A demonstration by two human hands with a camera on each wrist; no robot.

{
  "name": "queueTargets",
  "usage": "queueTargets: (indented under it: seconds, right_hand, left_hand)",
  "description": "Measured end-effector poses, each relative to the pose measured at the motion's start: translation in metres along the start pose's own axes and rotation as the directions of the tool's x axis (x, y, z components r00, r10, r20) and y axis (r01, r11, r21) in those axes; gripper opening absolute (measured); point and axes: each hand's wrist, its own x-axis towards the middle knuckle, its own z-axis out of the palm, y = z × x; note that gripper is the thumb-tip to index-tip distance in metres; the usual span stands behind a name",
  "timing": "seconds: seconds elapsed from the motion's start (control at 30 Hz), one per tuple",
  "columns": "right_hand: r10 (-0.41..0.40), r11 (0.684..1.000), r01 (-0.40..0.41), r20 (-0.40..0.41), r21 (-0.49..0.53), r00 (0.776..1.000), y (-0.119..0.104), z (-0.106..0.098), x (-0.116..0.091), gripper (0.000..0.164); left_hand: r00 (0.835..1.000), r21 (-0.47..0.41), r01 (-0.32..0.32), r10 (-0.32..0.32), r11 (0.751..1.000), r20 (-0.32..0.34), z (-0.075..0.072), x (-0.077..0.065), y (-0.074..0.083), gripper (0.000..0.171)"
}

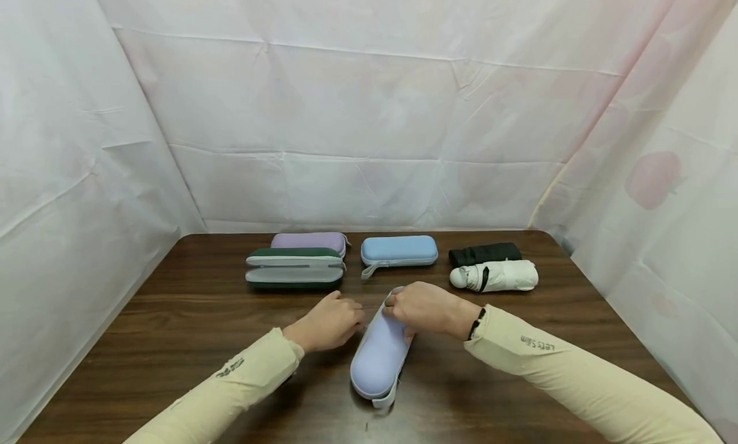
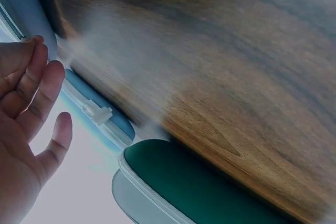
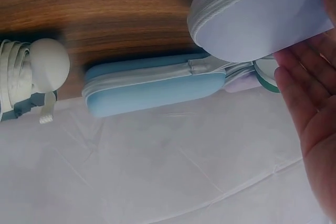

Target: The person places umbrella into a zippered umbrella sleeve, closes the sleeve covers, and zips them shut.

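Observation:
A lavender hard zip case (image 1: pixel 377 357) lies slanted in front of me, its wrist strap (image 1: pixel 385 399) at the near end. My right hand (image 1: pixel 429 308) grips the case's far end from the right, and the right wrist view shows fingers (image 3: pixel 302 66) along its side. At the case's left edge, my left hand (image 1: pixel 330 322) has thumb and forefinger pinched together at the zipper seam. The left wrist view shows those fingertips (image 2: pixel 35 40) meeting right at the zipper, the other fingers spread; the small zipper pull is mostly hidden by them.
Behind my left hand, a dark green case (image 1: pixel 294 284) stands unzipped, its grey lining showing, before a purple case (image 1: pixel 308 240). A blue case (image 1: pixel 399 248) lies at the back middle. Right of it are a black folded umbrella (image 1: pixel 487 253) and a white one (image 1: pixel 510 275).

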Motion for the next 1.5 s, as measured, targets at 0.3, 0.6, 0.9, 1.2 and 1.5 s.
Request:
queueTargets:
  seconds: [0.3,0.6,0.9,1.2,1.5]
  right_hand:
    - [0.049,0.998,-0.05,0.029,0.038,0.998,-0.001,0.003,-0.004,0.048]
    - [0.112,0.992,-0.114,0.034,0.06,0.993,-0.001,0.007,-0.012,0.048]
    - [0.162,0.986,-0.159,-0.065,0.043,0.985,-0.005,0.011,-0.021,0.043]
    - [0.243,0.97,-0.239,-0.14,0.049,0.96,-0.014,0.013,-0.024,0.039]
    - [0.284,0.958,-0.284,-0.189,0.028,0.94,-0.018,0.014,-0.023,0.043]
  left_hand:
    - [1.0,0.036,-0.002,0.003,0.999,-0.022,-0.002,-0.011,-0.001,0.009]
    - [0.999,0.038,0.012,-0.011,0.999,-0.03,-0.005,-0.03,-0.009,0.008]
    - [0.997,-0.02,0.039,-0.04,0.999,-0.062,-0.005,-0.042,-0.017,0.008]
    - [0.994,-0.033,0.038,-0.041,0.999,-0.097,-0.008,-0.046,-0.015,0.013]
    - [0.991,0.002,-0.003,0.003,1.0,-0.137,-0.008,-0.047,-0.006,0.013]
